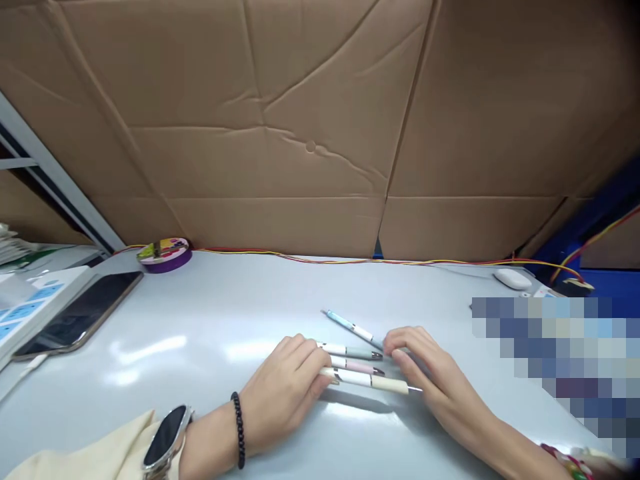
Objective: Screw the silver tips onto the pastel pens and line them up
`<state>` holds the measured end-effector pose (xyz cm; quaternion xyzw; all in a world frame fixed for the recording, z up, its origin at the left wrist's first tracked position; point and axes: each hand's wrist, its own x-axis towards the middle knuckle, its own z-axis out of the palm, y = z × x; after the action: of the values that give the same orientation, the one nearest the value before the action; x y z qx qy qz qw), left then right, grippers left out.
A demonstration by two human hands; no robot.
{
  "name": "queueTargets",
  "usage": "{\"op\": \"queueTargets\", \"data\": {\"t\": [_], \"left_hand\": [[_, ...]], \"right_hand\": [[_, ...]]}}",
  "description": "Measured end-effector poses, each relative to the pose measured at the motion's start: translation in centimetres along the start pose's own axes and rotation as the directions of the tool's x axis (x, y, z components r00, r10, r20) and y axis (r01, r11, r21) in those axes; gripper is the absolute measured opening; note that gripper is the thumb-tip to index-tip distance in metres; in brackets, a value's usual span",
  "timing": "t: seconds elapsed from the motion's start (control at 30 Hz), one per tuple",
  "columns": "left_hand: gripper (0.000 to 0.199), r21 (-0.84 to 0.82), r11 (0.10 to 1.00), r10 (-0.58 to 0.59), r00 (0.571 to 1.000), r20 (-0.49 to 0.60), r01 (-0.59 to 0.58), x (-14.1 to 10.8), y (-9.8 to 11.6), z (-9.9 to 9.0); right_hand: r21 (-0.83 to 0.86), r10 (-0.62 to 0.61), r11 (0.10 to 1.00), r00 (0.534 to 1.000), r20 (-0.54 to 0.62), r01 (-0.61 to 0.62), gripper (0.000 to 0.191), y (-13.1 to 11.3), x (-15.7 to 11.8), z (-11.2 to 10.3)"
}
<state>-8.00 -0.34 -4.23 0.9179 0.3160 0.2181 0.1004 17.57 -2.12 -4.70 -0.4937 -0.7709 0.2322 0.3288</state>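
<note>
My left hand (286, 385) is closed around the rear part of a white pen with a cream grip (373, 381); its metal tip points right, and a shadow falls on the table beneath. Beside it, a white pen with a pink end (356, 365) and one with a grey-green end (353, 351) run under the same fingers, which hide their left ends. My right hand (434, 375) has its fingertips curled at the lower right end of a light blue and white pen (353, 327), which lies slanted on the table. Whether that thumb presses on the pen is hard to see.
A phone (83, 313) with a white cable lies at left, beside a white box with blue labels (30, 307). A purple round tape roll (165, 255) and a white mouse (513, 279) sit along the back, where thin wires (325, 261) run below a cardboard wall (280, 160).
</note>
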Motion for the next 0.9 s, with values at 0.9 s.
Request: {"op": "queueTargets", "data": {"t": [0.9], "left_hand": [[0.032, -0.010, 0.999, -0.049, 0.989, 0.141, 0.051, -0.7, 1.3, 0.3]], "right_hand": [[-0.050, -0.143, 0.987, 0.979, 0.148, 0.152, 0.047, -0.4, -0.6, 0.8]]}}
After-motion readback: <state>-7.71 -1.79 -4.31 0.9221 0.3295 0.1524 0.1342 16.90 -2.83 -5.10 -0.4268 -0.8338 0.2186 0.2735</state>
